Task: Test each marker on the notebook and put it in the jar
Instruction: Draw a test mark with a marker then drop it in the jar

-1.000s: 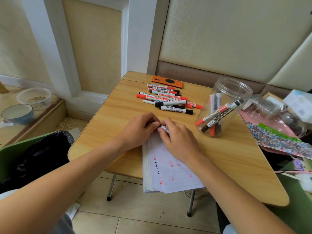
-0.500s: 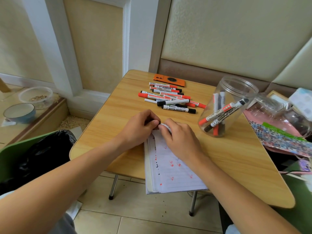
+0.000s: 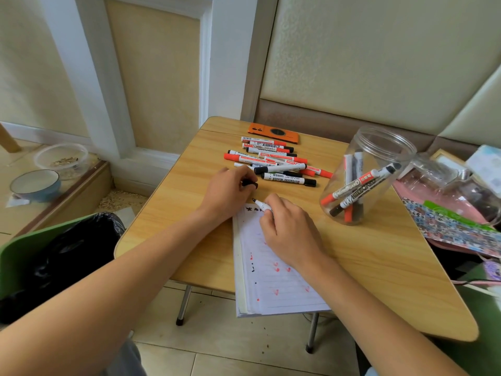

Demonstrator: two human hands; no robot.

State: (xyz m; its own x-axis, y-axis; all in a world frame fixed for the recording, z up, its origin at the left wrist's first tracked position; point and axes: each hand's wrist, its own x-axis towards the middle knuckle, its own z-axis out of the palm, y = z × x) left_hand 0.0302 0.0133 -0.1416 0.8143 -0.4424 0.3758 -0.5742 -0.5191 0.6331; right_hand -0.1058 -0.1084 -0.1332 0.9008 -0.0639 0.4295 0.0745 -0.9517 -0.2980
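1. The right hand (image 3: 291,234), at the centre of the frame, has its grip clamped round an uncapped marker (image 3: 260,204), black tip pointing up-left at the top edge of the notebook (image 3: 273,278), ready for a test stroke.
2. The left hand (image 3: 227,191), just left of it, pinches the black cap (image 3: 250,183) clear of the page, likely kept for recapping.
3. The notebook overhangs the tabletop (image 3: 379,267) near edge, its page dotted with red and black marks.
4. Untested markers (image 3: 276,161) lie piled at upper centre, within reach.
5. The jar (image 3: 363,177), tilted at centre right, already holds several markers, mouth open to receive this one.
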